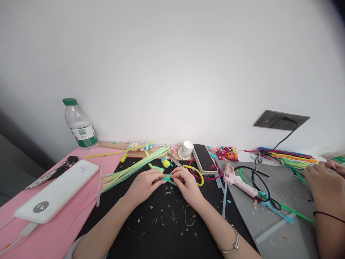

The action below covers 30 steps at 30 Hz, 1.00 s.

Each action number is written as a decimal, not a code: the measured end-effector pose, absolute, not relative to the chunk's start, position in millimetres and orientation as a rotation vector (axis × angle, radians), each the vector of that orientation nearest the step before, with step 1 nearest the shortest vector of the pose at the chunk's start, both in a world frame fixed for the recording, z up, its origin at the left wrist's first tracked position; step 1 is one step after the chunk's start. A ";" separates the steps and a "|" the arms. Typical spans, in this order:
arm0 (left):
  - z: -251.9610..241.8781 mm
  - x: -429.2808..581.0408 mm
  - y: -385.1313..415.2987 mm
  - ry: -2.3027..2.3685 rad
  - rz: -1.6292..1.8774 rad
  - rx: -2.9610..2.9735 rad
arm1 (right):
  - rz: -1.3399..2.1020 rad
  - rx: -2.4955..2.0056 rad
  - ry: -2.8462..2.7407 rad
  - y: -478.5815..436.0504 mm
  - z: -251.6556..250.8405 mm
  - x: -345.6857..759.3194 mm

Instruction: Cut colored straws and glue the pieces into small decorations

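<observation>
My left hand [147, 183] and my right hand [187, 185] meet over a black mat [161, 230], both pinched on a small teal pipe-cleaner piece [168, 178] held between the fingertips. A bundle of green and yellow pipe cleaners [134, 166] lies just left of my left hand. A yellow loop [196, 172] and a magenta loop [212, 174] lie right of my right hand, beside a phone [203, 158]. Small scissors [175, 160] lie just beyond my fingers.
A white power bank [58, 190] and a water bottle [81, 126] stand on the pink sheet [61, 230] at left. A paper cup [185, 150], a pink glue gun [238, 180] with black cord, and coloured pipe cleaners [291, 158] are at right, where another person's hands [320, 180] work.
</observation>
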<state>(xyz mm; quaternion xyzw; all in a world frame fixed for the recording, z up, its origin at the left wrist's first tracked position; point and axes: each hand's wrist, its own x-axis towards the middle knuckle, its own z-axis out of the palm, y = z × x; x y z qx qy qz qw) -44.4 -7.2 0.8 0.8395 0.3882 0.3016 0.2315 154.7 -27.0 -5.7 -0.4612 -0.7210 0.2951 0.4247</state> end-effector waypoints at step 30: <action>-0.7 -44.4 -8.2 1.038 0.779 2.389 | 0.675 -1.148 -1.859 -28.0 -3.0 153.2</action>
